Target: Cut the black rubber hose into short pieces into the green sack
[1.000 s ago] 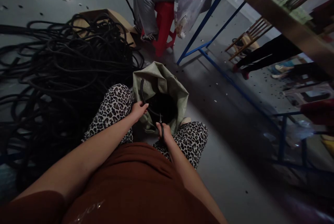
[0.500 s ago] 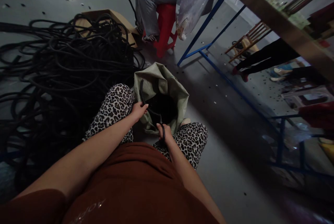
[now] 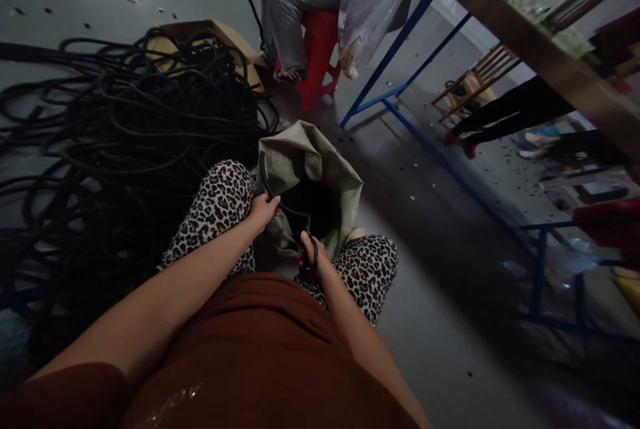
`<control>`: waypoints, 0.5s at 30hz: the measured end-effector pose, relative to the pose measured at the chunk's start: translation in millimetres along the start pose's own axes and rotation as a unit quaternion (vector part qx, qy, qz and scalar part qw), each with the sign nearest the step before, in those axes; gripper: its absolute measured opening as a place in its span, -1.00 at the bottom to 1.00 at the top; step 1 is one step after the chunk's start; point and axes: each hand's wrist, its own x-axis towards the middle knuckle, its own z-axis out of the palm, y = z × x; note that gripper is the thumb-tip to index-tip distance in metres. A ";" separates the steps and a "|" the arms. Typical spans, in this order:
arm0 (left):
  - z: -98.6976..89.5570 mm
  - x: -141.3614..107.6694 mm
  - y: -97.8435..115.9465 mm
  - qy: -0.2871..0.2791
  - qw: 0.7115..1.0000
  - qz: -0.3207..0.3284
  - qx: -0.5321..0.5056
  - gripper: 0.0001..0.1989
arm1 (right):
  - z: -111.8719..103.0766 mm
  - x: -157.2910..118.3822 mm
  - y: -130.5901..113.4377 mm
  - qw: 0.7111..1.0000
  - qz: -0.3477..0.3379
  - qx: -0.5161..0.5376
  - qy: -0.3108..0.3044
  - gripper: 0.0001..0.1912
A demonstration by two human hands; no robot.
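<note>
An open greenish sack [image 3: 345,175] stands on the floor between my knees, its inside dark. At its left rim my left hand [image 3: 265,211] is closed on a black rubber strip [image 3: 266,179], which curves up along the sack's wall and also runs right over the opening. My right hand [image 3: 315,254] grips black-handled scissors [image 3: 315,252] at the near rim. Their blades point away from me, by the right end of the strip. Whether the blades touch the strip is too small to tell.
A big heap of black tubing [image 3: 145,115] lies at the left, by a cardboard box [image 3: 233,42]. Beyond the sack, another person in grey trousers sits on a red stool [image 3: 317,49]. A blue-legged table [image 3: 525,19] stands at the right, with more people behind it.
My left hand has shifted slightly left with the strip. The scissors have turned a little in my right hand and their blades show more clearly.
</note>
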 end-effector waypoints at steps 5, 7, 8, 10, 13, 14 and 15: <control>0.8 -1.2 -0.9 -0.001 1.000 -0.006 -0.001 -0.87 | 2.5 -1.8 -4.2 1.000 -0.010 -0.006 -0.007 -0.54; 0.9 -1.9 -1.4 -0.007 1.000 -0.005 0.003 -0.87 | 3.4 -2.8 -7.0 1.000 -0.010 -0.008 -0.010 -0.56; 0.9 -2.3 -1.6 -0.009 1.000 -0.006 0.005 -0.87 | 3.9 -2.9 -8.0 1.000 -0.009 -0.008 -0.011 -0.57; 0.7 -3.3 -1.8 -0.016 1.000 -0.007 0.008 -0.87 | 4.7 -2.1 -8.7 1.000 -0.009 -0.006 -0.013 -0.58; 0.7 -4.4 -2.2 -0.022 1.000 -0.008 0.010 -0.86 | 5.8 1.0 -7.3 1.000 -0.003 0.001 -0.009 -0.58; 0.8 -4.4 -2.5 -0.025 1.000 -0.009 0.009 -0.86 | 5.9 2.0 -6.7 1.000 -0.001 0.004 -0.007 -0.57; 0.9 -4.3 -3.0 -0.028 1.000 -0.010 0.008 -0.86 | 6.0 2.9 -6.1 1.000 0.000 0.006 -0.006 -0.57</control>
